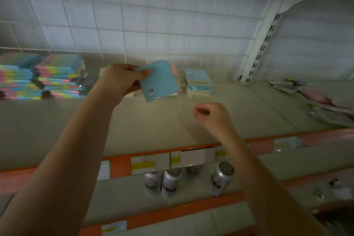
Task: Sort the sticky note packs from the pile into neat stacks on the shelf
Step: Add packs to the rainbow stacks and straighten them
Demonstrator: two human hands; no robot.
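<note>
- looks like a shop: slotted upright (263, 48), orange shelf edges with price labels (142, 165)
- stacked sticky note packs (57, 76), cans (222, 180) below

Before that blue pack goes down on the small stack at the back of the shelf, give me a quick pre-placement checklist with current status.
1. Left hand grips the blue sticky note pack: ok, thumb pinches its upper corner.
2. Pack level for stacking: not ok, it is tilted.
3. Right hand out of the way: ok, it is curled, holds nothing, and is in front of the stack.
4. Small stack neat: cannot tell, edges blurred.
5. Shelf free beside the stack: ok.
6. Pack colour matches stack top: ok, both pale blue.
</note>
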